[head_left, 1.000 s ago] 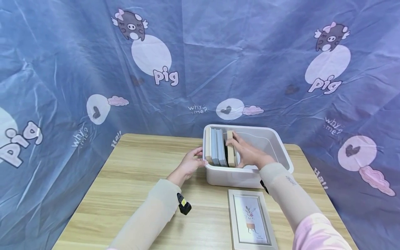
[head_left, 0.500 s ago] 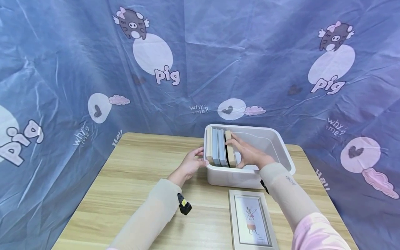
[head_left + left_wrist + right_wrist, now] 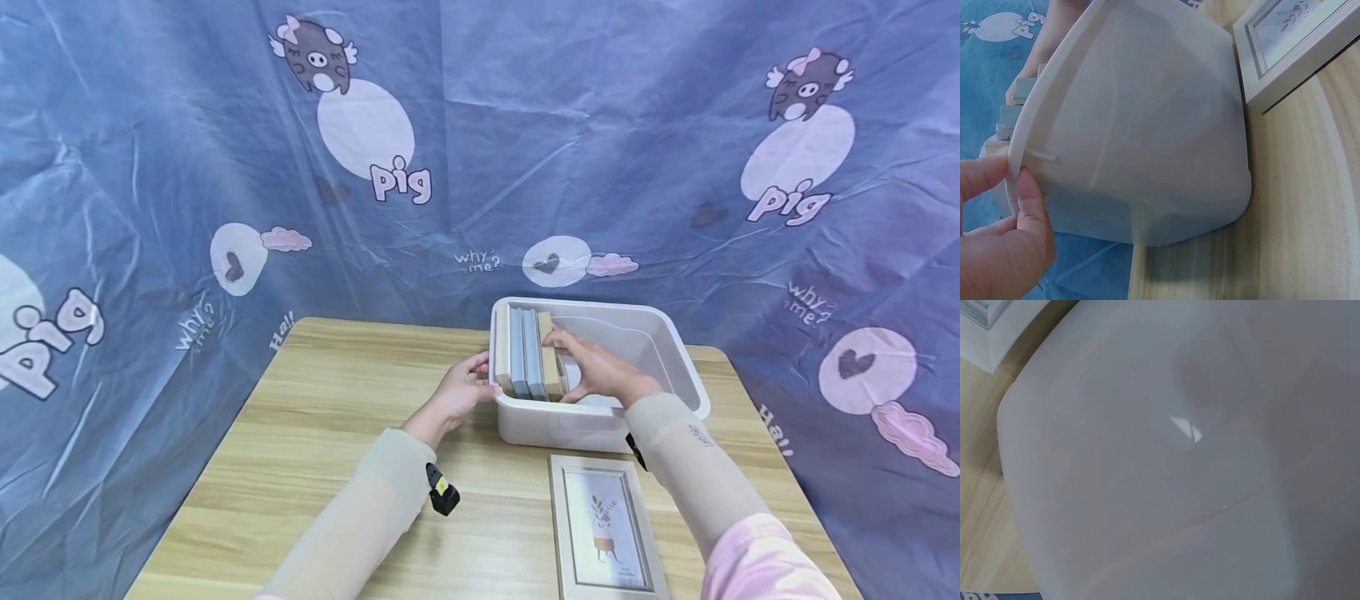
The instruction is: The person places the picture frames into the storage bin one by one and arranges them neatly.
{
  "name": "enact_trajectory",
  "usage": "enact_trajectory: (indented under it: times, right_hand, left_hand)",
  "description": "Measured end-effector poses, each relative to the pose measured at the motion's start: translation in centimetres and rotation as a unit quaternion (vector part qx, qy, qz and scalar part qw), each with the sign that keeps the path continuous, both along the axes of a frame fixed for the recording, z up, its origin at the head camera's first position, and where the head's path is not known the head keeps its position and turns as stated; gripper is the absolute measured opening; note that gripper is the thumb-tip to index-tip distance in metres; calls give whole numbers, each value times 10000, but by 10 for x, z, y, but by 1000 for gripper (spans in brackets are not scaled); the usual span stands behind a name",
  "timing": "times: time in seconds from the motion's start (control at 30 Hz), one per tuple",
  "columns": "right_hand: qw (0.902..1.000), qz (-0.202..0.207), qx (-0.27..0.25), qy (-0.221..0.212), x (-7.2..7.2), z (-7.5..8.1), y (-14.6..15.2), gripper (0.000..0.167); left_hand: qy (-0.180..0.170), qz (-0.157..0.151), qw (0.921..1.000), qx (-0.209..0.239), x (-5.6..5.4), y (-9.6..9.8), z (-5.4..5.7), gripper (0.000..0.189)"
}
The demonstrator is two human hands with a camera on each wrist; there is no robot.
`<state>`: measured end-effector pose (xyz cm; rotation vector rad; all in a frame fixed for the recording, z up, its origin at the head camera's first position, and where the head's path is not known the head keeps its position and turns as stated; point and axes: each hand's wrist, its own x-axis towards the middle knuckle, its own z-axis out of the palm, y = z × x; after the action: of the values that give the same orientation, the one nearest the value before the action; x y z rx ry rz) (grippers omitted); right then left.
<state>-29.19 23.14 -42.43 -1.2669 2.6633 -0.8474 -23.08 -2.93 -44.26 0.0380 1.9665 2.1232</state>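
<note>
A white plastic bin stands at the back of the table. My left hand pinches its left rim, thumb on one side and fingers on the other, as the left wrist view shows. Inside, at the left end, thin frames stand on edge: a beige one, two grey-blue ones and another beige frame beside them. My right hand reaches into the bin and grips this last beige frame, fingertips at its upper edge and thumb near its front end. The right wrist view shows only the bin wall close up.
A picture frame with a plant drawing lies face up on the wooden table, just in front of the bin. A blue pig-print cloth hangs behind and around the table.
My right hand has brought the right-hand beige frame leftward, up against the grey-blue frames, and the dark gap has closed. The left hand stays on the rim.
</note>
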Motion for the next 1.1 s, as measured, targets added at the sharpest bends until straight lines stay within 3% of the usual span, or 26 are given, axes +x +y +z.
enact_trajectory:
  times: [0.2, 0.47, 0.67, 0.83, 1.1]
  right_hand:
    - [9996, -267, -10, -117, 6, 4, 4, 95]
    - [9977, -560, -366, 63, 16, 15, 10, 101]
    - [9927, -943, -695, 271, 32, 18, 9, 83]
    - [9832, -1437, -861, 727, 54, 17, 4, 68]
    - [9574, -2088, -1206, 1591, 93, 2, -4, 50]
  left_hand:
    - [18, -18, 10000, 31, 0, 1, -1, 68]
    - [15, 6, 10000, -7, 2, 1, 0, 68]
    - [17, 20, 10000, 15, 2, 1, 0, 68]
    - [7, 35, 10000, 14, 2, 0, 1, 68]
    - [45, 69, 9999, 103, 3, 2, 1, 68]
